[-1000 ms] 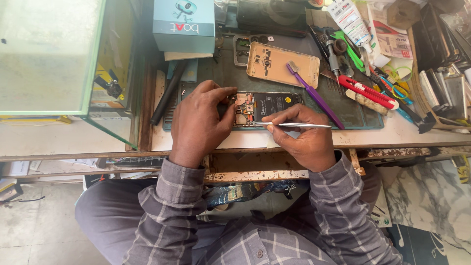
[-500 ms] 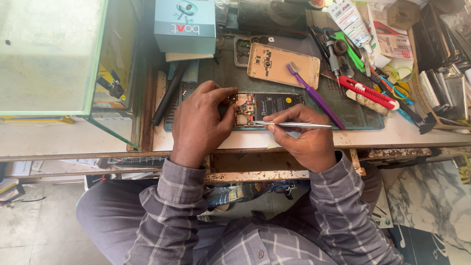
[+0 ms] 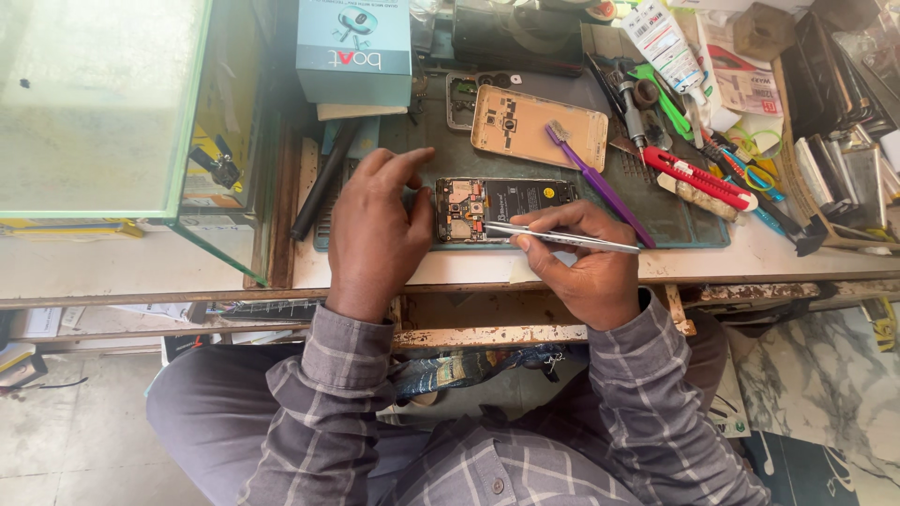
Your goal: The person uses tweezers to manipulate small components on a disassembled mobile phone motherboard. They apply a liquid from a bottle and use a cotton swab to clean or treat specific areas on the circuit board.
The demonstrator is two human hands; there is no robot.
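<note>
Phone, back cover off, lies flat on the dark mat at the bench front edge, circuit board exposed at its left end. Left hand rests on the mat against the phone's left end, fingers curled loosely, thumb touching the phone's edge; nothing clamped in it. Right hand has its grip closed on steel tweezers, thumb and forefinger pinching the shaft; tips lie over the phone's lower edge near the board. Tan back cover lies on the mat just behind the phone. Purple toothbrush lies slanted, bristles on the cover's right end. Red cutter sits to the right. Teal box stands behind the left hand.
</note>
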